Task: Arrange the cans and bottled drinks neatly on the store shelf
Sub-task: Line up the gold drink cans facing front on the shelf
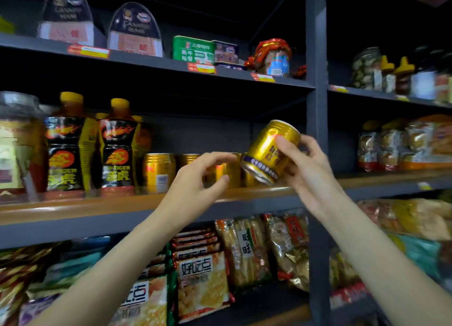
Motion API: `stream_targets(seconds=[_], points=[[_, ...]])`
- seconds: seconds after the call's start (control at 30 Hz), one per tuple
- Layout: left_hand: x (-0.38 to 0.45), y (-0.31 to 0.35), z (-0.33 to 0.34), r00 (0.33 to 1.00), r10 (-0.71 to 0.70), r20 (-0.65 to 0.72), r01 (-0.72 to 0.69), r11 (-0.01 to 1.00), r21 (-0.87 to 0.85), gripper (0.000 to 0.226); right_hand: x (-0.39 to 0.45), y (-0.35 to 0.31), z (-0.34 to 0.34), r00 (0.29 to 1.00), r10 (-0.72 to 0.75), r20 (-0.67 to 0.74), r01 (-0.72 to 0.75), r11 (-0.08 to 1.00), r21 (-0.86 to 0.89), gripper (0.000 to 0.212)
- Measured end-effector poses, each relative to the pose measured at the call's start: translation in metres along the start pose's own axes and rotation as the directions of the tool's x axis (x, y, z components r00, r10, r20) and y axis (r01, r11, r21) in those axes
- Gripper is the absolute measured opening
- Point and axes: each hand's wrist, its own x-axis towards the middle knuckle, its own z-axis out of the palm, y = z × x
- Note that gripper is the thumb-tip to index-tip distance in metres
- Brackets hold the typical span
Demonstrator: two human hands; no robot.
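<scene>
Head view, looking up at a dark store shelving unit: the right hand (305,169) grips a gold can (270,150), thumb across its printed side and fingers curled round the far side, so the can sits at the fingertips, above and left of the palm. That can is tilted, its top leaning up and to the left, its silver base rim pointing down toward the wooden shelf board (97,204), clear of the board. It is shiny gold with a dark blue band near the base and dark lettering. The left hand (200,179) hovers just left of it, holding nothing, fingers loosely curved with thumb and forefinger apart. Behind the hands, a row of gold cans (159,172) stands upright on the same board, partly hidden by the left hand. Farther left stand two black-labelled bottles with yellow caps (117,144), then a large clear jar (17,142). Bagged snacks (203,284) fill the shelf below, and tins (193,49) line the shelf above.
</scene>
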Motion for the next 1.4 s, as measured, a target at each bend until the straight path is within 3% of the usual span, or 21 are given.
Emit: stream_targets(seconds=[0.07, 0.13, 0.27, 0.37, 0.43, 0.57, 0.67, 0.77, 0.9, 0.97, 1.03, 1.1, 1.2, 1.3, 1.4], points=[[0.013, 0.007, 0.024, 1.0, 0.014, 0.005, -0.014, 0.998, 0.063, 0.032, 0.002, -0.011, -0.029, 0.953, -0.302, -0.012, 0.289, 0.92, -0.264, 0.052], [0.031, 0.015, 0.05, 0.999, 0.044, 0.01, -0.045, 0.99, 0.133, 0.032, 0.012, -0.021, -0.06, 0.886, -0.463, -0.002, 0.432, 0.828, -0.357, 0.049], [0.066, 0.031, 0.109, 0.994, 0.095, -0.052, -0.08, 0.968, 0.239, 0.031, 0.043, -0.033, -0.124, 0.756, -0.654, -0.007, 0.499, 0.583, -0.641, 0.052], [0.085, 0.039, 0.148, 0.989, 0.037, -0.14, -0.003, 0.972, 0.234, 0.031, 0.072, -0.031, -0.166, 0.745, -0.658, -0.106, 0.408, 0.576, -0.709, 0.055], [0.096, 0.035, 0.169, 0.983, -0.03, -0.179, 0.08, 0.957, 0.28, 0.032, 0.098, -0.022, -0.191, 0.807, -0.576, -0.134, 0.298, 0.593, -0.748, 0.053], [0.103, 0.015, 0.186, 0.953, -0.207, -0.221, 0.29, 0.834, 0.469, 0.041, 0.147, -0.003, -0.217, 0.933, -0.358, -0.035, 0.2, 0.596, -0.778, 0.048], [0.102, 0.005, 0.193, 0.952, -0.224, -0.209, 0.306, 0.746, 0.592, 0.044, 0.172, 0.011, -0.221, 0.968, -0.25, 0.028, 0.163, 0.538, -0.827, 0.049], [0.101, 0.002, 0.196, 0.949, -0.192, -0.25, 0.307, 0.744, 0.593, 0.039, 0.185, 0.03, -0.22, 0.991, -0.134, 0.012, 0.083, 0.537, -0.839, 0.052], [0.1, -0.003, 0.2, 0.95, -0.149, -0.273, 0.293, 0.727, 0.622, 0.037, 0.186, 0.039, -0.219, 1.0, -0.012, 0.021, 0.024, 0.325, -0.945, 0.052], [0.099, -0.003, 0.201, 0.952, -0.135, -0.276, 0.286, 0.721, 0.631, 0.037, 0.18, 0.031, -0.216, 0.996, -0.08, 0.05, 0.073, 0.316, -0.946, 0.046], [0.099, -0.002, 0.201, 0.951, -0.137, -0.277, 0.285, 0.734, 0.616, 0.037, 0.171, 0.02, -0.21, 0.964, -0.245, 0.102, 0.193, 0.382, -0.904, 0.037], [0.097, -0.001, 0.199, 0.946, -0.128, -0.297, 0.282, 0.773, 0.568, 0.037, 0.158, 0.005, -0.196, 0.879, -0.453, 0.149, 0.368, 0.446, -0.816, 0.027], [0.091, 0.004, 0.185, 0.938, -0.087, -0.336, 0.251, 0.838, 0.484, 0.038, 0.133, -0.016, -0.16, 0.703, -0.681, 0.207, 0.609, 0.424, -0.671, 0.019], [0.076, 0.003, 0.152, 0.927, -0.029, -0.373, 0.227, 0.837, 0.498, 0.039, 0.11, -0.018, -0.114, 0.632, -0.712, 0.307, 0.72, 0.391, -0.573, 0.021], [0.057, -0.006, 0.1, 0.91, -0.026, -0.413, 0.269, 0.796, 0.543, 0.041, 0.092, -0.003, -0.065, 0.651, -0.66, 0.376, 0.731, 0.411, -0.544, 0.022]])
